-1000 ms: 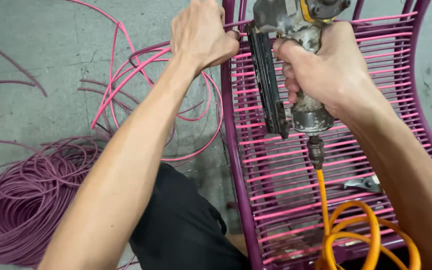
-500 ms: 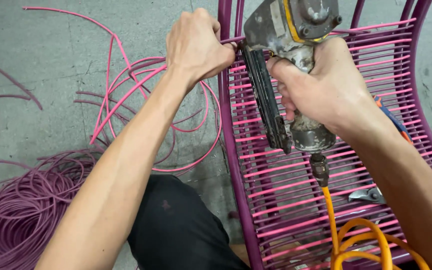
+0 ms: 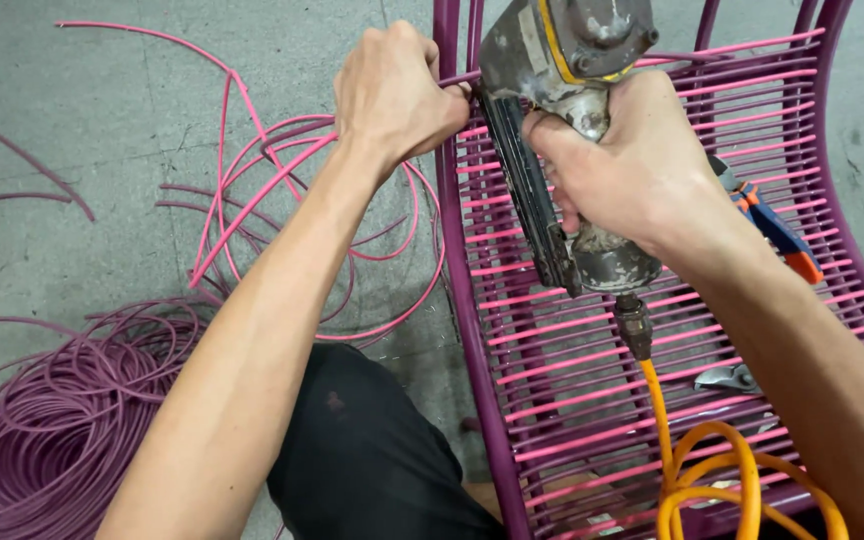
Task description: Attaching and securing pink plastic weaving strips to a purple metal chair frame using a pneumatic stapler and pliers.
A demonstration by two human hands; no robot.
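**Both hands at the top edge of the woven frame**

Your left hand [image 3: 397, 100] is in the upper middle of the frame. Its fingers are curled tight together and pinch a pink cord [image 3: 252, 215] against the purple metal frame [image 3: 462, 300], just beside the nose of the tool. The fingertips themselves are hidden behind the knuckles, so you cannot see exactly how they grip.

Your right hand [image 3: 632, 165] is at the upper right of centre. Its fingers wrap fully around the handle of the grey pneumatic stapler [image 3: 562, 60], closed firmly. The long dark magazine of the stapler runs down over the woven pink strips of the frame. An orange air hose [image 3: 697, 470] leaves the bottom of the handle and coils at the lower right.

A coil of purple cord [image 3: 42, 440] lies on the grey floor at the lower left. Pliers with orange and blue handles [image 3: 777, 225] rest on the weave at the right, partly behind your right forearm.
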